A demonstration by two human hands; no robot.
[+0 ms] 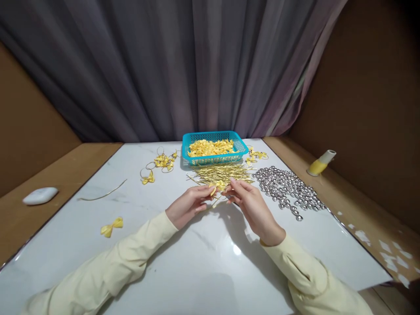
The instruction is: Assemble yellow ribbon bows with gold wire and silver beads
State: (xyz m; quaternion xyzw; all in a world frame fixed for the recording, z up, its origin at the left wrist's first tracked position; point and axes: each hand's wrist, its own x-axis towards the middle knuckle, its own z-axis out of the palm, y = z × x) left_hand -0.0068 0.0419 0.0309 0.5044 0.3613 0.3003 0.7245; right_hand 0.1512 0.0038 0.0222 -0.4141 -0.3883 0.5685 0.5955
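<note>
Between my hands, above the white table, is a small yellow ribbon bow [217,187]. My left hand [191,203] pinches the bow at its left side. Close by on the right, the thumb and fingers of my right hand [248,205] are pressed together at the bow's other side; what exactly they grip is too small to tell. A thin gold cord [215,202] hangs just below the bow, between the hands. Right behind the fingers lies a pile of gold cord pieces [219,173]. A loose yellow bow [112,227] and a single cord piece [103,192] lie to the left.
A blue basket [215,161] of yellow bows stands at the back. Bows with cord loops [164,162] lie left of it, more [257,155] right of it. Silver bell-like pieces [288,188] spread at right, near a yellow thread spool [321,163]. A white object [40,196] sits far left.
</note>
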